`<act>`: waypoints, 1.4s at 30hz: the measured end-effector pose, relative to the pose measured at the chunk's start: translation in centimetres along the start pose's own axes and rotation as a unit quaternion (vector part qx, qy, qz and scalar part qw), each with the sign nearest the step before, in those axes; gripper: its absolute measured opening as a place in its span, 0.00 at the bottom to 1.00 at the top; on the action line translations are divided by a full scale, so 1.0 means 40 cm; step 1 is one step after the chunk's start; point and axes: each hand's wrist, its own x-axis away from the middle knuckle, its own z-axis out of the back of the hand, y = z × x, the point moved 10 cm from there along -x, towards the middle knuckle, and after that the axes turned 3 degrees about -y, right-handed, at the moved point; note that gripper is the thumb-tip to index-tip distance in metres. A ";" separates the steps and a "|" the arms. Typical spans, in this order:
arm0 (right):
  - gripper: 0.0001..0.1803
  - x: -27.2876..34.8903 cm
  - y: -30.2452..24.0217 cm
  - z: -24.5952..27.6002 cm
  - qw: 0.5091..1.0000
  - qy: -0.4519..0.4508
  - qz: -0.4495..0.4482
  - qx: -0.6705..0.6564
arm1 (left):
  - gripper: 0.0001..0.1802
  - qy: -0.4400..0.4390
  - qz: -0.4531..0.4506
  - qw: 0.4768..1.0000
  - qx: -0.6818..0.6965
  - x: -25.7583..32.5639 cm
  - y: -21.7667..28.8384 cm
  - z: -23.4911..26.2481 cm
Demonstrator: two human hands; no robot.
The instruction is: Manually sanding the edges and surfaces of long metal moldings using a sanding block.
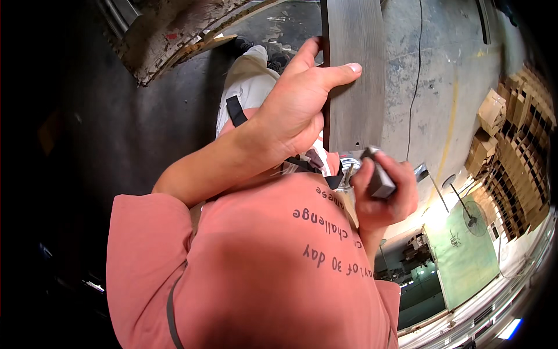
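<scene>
A long grey-brown wood-grain board (356,110) runs from the top edge toward my body, with a dark left edge and a small hole near its near end. My left hand (299,102) grips its left edge. The thumb lies on the board's face, and part of the fingers is hidden behind the edge. Just off the near right corner, my right hand (388,195) is closed round a small dark grey rectangular block (381,181). The block's near end faces up toward me, slightly blurred. A round shiny metal part (347,167) shows in part below the board's end.
A worn, paint-spattered wooden piece (174,38) stands at the far left. Along the floor right of the board runs a thin black cable (416,81). Cardboard boxes (485,136) and stacked wooden pieces (526,157) are at the right, near a standing fan (474,215).
</scene>
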 end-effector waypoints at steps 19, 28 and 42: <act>0.14 -0.003 0.030 0.023 0.999 0.009 -0.013 -0.031 | 0.22 0.012 -0.002 1.000 -0.005 -0.009 -0.012 0.028; 0.11 0.048 0.150 0.034 0.982 0.005 -0.182 -0.047 | 0.25 -0.002 -0.002 1.000 -0.022 -0.016 -0.010 0.032; 0.14 0.031 0.081 0.028 0.996 0.004 -0.087 -0.004 | 0.23 0.005 -0.022 1.000 -0.014 -0.015 -0.010 0.046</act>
